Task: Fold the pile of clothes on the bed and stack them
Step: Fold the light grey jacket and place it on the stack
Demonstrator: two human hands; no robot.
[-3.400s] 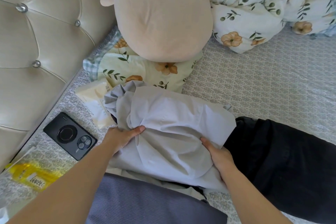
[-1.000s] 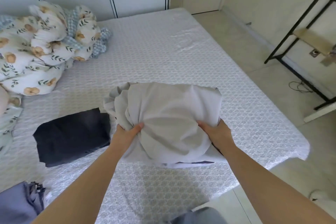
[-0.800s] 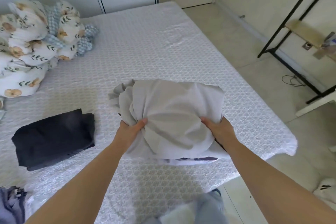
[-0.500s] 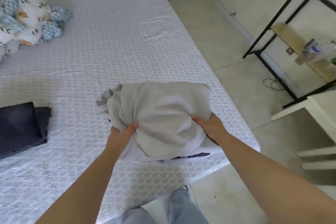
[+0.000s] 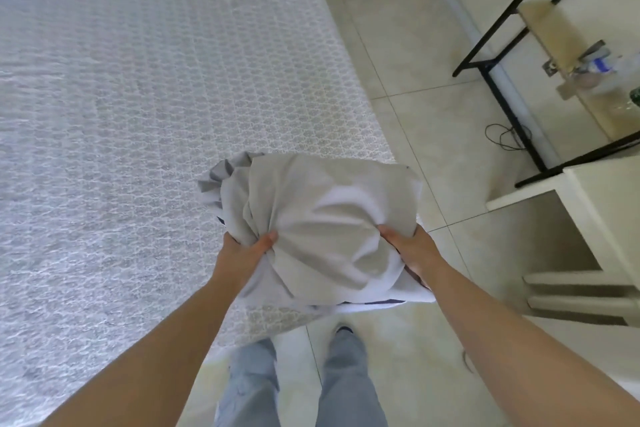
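Both arms outstretched; left hand and right hand grip, thumbs on top

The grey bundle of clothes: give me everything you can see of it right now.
The grey bundle of clothes is a soft, rumpled stack wrapped in pale grey woven-looking cloth, with folded edges fanning out at its far left and a dark garment peeking from underneath. It is held up over the corner of the bed and the tiled floor. The left hand and right hand grip it from either side, thumbs pressed into the top.

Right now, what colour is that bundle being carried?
Pale grey bundle, a dark layer peeking underneath; head view.
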